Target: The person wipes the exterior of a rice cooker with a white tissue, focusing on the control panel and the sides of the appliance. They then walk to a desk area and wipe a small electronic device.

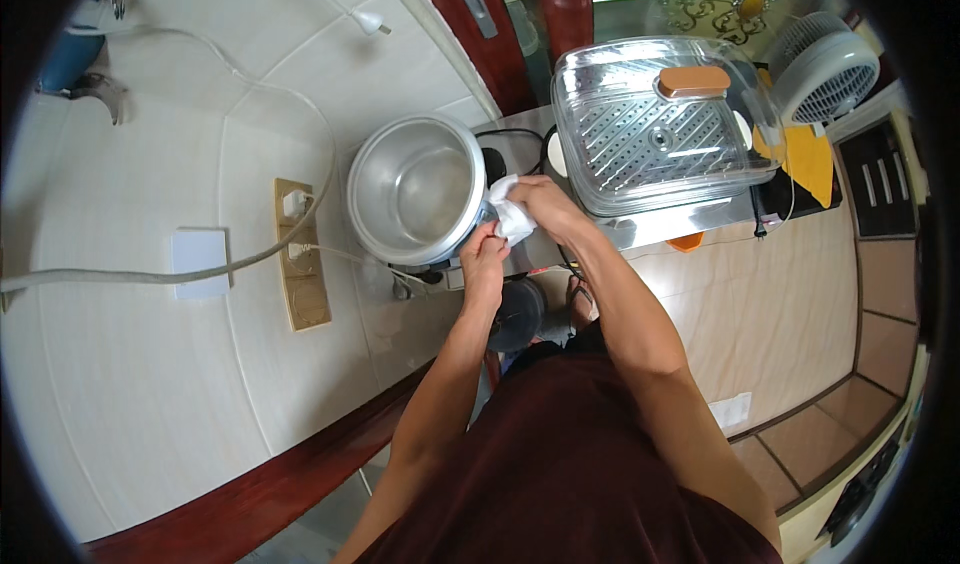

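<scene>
A round cooker with a bare metal inner pot (pixel 424 189) stands uncovered on the narrow counter. At its front right side, my right hand (pixel 546 202) grips a crumpled white cloth or tissue (pixel 513 211). My left hand (pixel 484 255) is close beside the cooker's outer wall, its fingers at the lower edge of the white cloth; whether they pinch it is hard to tell. The cloth hides part of the cooker's side.
Right of the cooker sits a rectangular steamer with a clear lid (pixel 667 159) and a brown handle. Beyond are a yellow cloth (pixel 810 166) and a white fan (pixel 832 76). Cords run from wall sockets (pixel 300 253). A dark bin (pixel 517 313) stands below.
</scene>
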The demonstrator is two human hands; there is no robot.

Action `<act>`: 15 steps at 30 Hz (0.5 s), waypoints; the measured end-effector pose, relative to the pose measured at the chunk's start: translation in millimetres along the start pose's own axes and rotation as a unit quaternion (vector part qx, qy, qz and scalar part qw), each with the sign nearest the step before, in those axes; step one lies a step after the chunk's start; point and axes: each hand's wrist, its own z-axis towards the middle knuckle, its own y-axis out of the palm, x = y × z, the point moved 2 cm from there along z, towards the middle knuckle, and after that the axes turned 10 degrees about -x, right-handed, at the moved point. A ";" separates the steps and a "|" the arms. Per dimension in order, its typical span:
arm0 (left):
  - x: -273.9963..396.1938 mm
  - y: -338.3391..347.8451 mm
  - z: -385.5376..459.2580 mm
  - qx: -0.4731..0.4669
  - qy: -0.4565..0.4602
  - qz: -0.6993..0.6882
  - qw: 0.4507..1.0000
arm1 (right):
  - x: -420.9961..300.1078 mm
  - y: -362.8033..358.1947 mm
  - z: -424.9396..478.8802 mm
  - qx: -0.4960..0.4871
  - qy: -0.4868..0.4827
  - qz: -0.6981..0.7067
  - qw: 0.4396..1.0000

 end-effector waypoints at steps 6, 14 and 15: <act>1.1 2.1 -17.9 -0.043 -0.018 -0.097 0.994 | 30.6 -12.6 -26.0 -0.055 -0.025 0.170 0.984; 2.9 -0.6 -25.0 -0.083 0.036 -0.046 0.995 | 22.4 -19.2 -46.1 -0.043 -0.034 0.013 0.998; 2.3 -2.5 -24.7 -0.071 0.055 -0.033 0.995 | 20.7 -17.7 -50.3 -0.035 -0.031 0.006 0.999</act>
